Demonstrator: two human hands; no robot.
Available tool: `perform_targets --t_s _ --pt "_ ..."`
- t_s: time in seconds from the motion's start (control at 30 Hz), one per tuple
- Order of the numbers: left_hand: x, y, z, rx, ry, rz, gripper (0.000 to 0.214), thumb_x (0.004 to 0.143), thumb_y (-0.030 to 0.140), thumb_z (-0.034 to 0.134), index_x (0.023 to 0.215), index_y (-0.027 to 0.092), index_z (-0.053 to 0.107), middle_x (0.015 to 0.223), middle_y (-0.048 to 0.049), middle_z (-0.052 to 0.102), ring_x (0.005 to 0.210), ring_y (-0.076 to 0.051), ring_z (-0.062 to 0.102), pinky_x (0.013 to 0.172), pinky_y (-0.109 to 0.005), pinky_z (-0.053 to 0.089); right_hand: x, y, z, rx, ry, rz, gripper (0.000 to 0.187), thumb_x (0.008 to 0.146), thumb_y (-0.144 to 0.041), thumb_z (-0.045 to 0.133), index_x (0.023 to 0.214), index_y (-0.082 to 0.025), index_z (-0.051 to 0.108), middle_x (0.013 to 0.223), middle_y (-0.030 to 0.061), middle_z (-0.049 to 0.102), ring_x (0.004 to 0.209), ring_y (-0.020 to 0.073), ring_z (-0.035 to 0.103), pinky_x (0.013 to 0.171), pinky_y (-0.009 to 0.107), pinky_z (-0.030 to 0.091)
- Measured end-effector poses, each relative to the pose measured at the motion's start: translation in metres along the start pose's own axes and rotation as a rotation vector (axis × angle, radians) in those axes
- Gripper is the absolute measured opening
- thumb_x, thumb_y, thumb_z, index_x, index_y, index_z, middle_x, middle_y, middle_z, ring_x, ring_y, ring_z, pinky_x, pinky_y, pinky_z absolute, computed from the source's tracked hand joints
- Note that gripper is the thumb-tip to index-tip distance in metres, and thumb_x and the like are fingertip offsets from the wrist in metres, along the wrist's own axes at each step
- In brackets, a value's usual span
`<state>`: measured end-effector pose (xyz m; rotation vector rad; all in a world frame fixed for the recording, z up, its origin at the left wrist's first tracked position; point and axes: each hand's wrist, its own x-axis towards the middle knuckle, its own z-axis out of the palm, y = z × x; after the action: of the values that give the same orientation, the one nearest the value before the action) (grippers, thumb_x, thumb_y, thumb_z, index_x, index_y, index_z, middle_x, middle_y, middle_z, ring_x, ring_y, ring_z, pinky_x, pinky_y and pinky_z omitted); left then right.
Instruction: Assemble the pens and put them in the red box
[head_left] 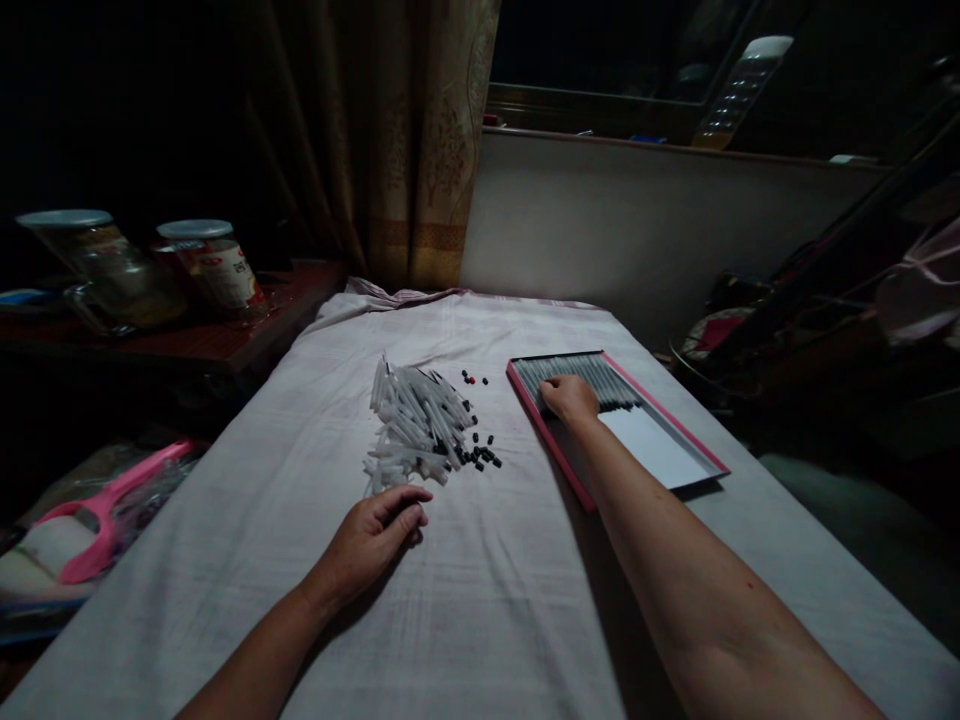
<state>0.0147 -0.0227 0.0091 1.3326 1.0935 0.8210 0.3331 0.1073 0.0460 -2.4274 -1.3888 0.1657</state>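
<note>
- Pale cloth [487, 590] spreads beneath the left hand [382, 527] and the right hand [573, 398].
- Half curled, the left hand holds nothing visible; translucent tubes [416, 405] lie piled just beyond it, black caps [480, 462] ahead to its right.
- Bent over a row of tubes [604, 380] in a pink-edged tray [666, 412], the right hand may grip one; I cannot tell.

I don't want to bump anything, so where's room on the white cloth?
The white cloth is bare left of the pile of pale tubes and between the left hand and right forearm. A narrower strip runs between the black caps and the pink-edged box. It's crowded where tubes and caps meet, and in the box by the right hand.
</note>
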Motion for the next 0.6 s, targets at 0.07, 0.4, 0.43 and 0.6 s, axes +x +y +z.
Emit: perform_targets --t_s 0.07,0.4,0.43,0.6 --pt "0.000 0.001 0.000 -0.003 0.004 -0.005 0.036 0.077 0.046 0.068 0.097 0.016 0.069 0.072 -0.0020 0.064 0.064 -0.013 0.059 0.061 -0.026 0.047 -0.002 0.000 -0.003 0.005 0.000 -0.013 0.032 0.085 -0.034 0.054 0.102 -0.022 0.079 0.104 0.0115 0.076 0.097 0.0281 0.070 0.075 0.031 0.051" --pt "0.001 0.001 -0.001 -0.148 0.051 -0.079 0.045 0.072 0.053 0.073 0.097 0.015 0.067 0.076 -0.0025 0.062 0.057 -0.011 0.056 0.040 -0.016 0.031 -0.049 -0.020 -0.014 0.188 0.044 -0.244 0.030 0.089 -0.031 0.051 0.102 -0.023 0.078 0.101 0.0057 0.077 0.094 0.0229 0.071 0.078 0.028 0.051" --pt "0.001 0.001 -0.001 -0.150 0.055 -0.091 0.047 0.071 0.054 0.073 0.098 0.016 0.067 0.076 -0.0026 0.062 0.057 -0.011 0.056 0.038 -0.016 0.029 -0.062 -0.023 -0.009 0.273 0.042 -0.307 0.029 0.089 -0.030 0.052 0.100 -0.023 0.078 0.099 0.0058 0.078 0.091 0.0222 0.072 0.078 0.028 0.051" --pt "0.001 0.003 -0.003 -0.153 0.112 -0.066 0.050 0.070 0.056 0.073 0.099 0.016 0.067 0.076 -0.0021 0.062 0.056 -0.011 0.058 0.037 -0.016 0.033 -0.136 -0.028 0.024 0.555 0.061 -0.600 0.023 0.086 -0.024 0.054 0.088 -0.021 0.077 0.088 0.0065 0.077 0.083 0.0202 0.071 0.077 0.029 0.053"
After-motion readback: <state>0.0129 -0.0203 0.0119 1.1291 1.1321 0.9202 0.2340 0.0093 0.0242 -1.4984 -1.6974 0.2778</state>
